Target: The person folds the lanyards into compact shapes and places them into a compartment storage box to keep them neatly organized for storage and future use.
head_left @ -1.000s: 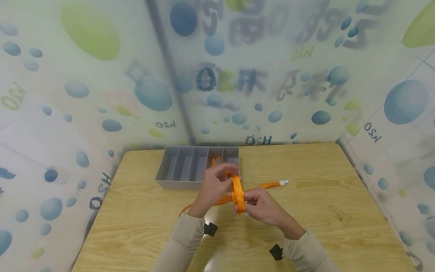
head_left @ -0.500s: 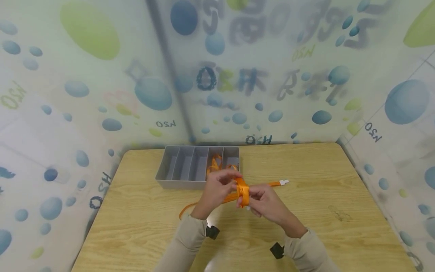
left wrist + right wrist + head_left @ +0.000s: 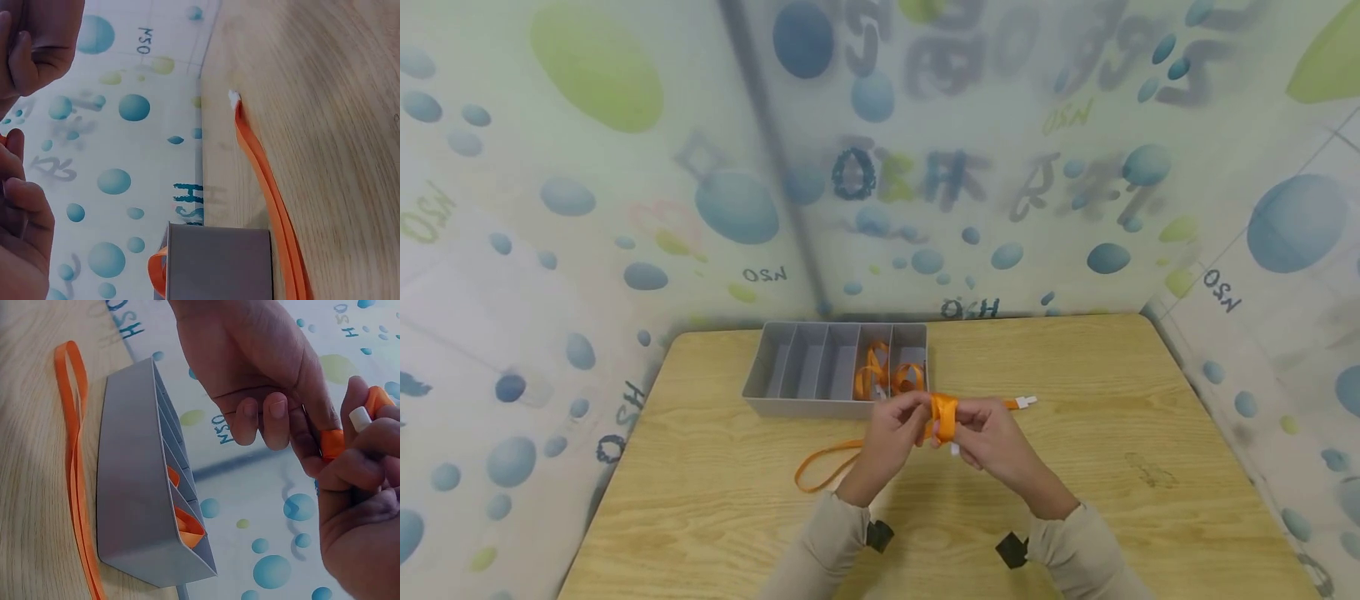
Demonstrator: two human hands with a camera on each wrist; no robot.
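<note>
An orange lanyard [image 3: 946, 417], wound into a short flat coil, is held up over the table between both hands. My left hand [image 3: 891, 437] pinches the coil's left side with thumb and fingers. On the other side my right hand [image 3: 997, 435] grips it, with a white plastic end [image 3: 359, 419] poking out among the fingers in the right wrist view. Beneath them a second orange lanyard [image 3: 270, 194] lies stretched on the table, looped at its left end, with a white clip [image 3: 1027, 402] at its right end. The hands cover its middle in the head view.
Behind the hands stands a grey divided tray [image 3: 812, 408] against the patterned wall. Its two right compartments contain orange lanyards [image 3: 872, 371]; the left ones show bare bottoms. A wooden table [image 3: 1097, 433] carries everything, and a dark mark lies on its right side.
The coil has become shorter and moved slightly right between the hands. My left hand has shifted right and down, uncovering more of the tray's lanyards and the looped end on the table.
</note>
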